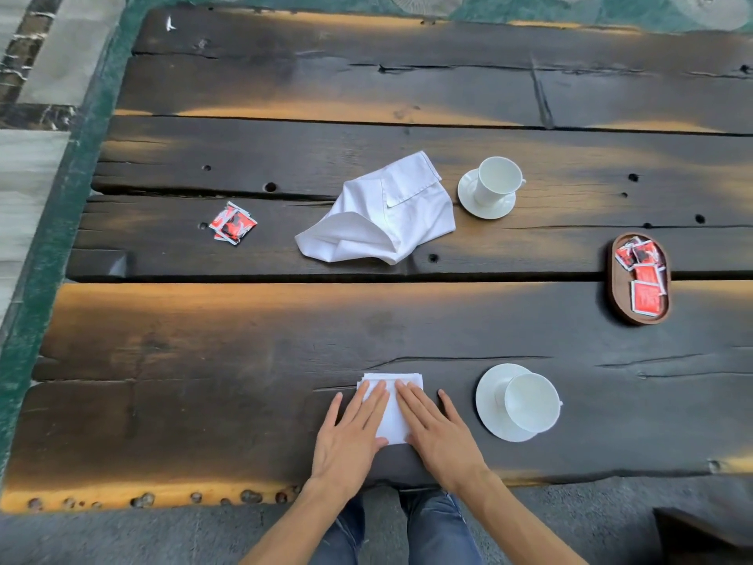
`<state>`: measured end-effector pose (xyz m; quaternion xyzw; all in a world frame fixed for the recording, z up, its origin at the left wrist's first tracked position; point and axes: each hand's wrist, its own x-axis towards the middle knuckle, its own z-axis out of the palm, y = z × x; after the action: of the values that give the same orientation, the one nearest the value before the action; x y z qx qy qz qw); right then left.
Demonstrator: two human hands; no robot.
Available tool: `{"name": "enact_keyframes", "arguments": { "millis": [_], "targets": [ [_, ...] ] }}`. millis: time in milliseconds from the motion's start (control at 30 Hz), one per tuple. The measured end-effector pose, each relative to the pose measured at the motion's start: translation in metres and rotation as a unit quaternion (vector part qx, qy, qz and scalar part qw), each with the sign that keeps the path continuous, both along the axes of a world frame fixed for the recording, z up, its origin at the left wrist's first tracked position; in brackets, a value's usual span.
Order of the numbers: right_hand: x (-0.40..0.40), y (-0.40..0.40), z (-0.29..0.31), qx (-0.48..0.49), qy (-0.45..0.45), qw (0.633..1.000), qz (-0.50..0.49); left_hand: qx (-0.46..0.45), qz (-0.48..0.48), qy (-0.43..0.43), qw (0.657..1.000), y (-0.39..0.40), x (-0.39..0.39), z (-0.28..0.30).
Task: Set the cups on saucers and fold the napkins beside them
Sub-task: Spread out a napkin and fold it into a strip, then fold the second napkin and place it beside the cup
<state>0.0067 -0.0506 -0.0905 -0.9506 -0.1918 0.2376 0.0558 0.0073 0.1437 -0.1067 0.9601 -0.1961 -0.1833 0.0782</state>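
A small folded white napkin [392, 413] lies near the table's front edge. My left hand [350, 436] and my right hand [438, 434] press flat on it, fingers spread, covering its sides. To its right a white cup [531, 402] stands on a white saucer [489, 405]. Farther back, a second white cup [498, 179] sits on its saucer [468, 197]. Left of that cup a loose, crumpled white napkin [383, 214] lies unfolded on the boards.
The dark plank table [203, 340] has gaps between its boards. Red sachets [232, 224] lie at the middle left. An oval wooden tray [619, 307] with several red sachets sits at the right. My knees in jeans show below the front edge.
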Motion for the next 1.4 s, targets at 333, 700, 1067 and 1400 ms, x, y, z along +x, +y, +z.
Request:
{"name": "enact_keyframes", "arguments": {
  "millis": [333, 700, 1067, 1400],
  "targets": [
    [-0.013, -0.021, 0.016, -0.011, -0.009, 0.994, -0.106, -0.030, 0.005, 0.036, 0.999, -0.037, 0.005, 0.006],
    [0.011, -0.042, 0.055, 0.173, 0.003, 0.967, -0.190, -0.029, -0.010, 0.039, 0.999, -0.061, 0.016, 0.011],
    [0.166, -0.055, 0.084, 0.235, 0.007, 0.958, -0.162, -0.070, 0.087, -0.124, 0.986, -0.021, 0.127, 0.083],
    [0.284, 0.037, 0.052, 0.179, -0.029, 0.937, -0.297, -0.071, 0.072, -0.129, 0.987, 0.029, 0.282, 0.061]
  ]
}}
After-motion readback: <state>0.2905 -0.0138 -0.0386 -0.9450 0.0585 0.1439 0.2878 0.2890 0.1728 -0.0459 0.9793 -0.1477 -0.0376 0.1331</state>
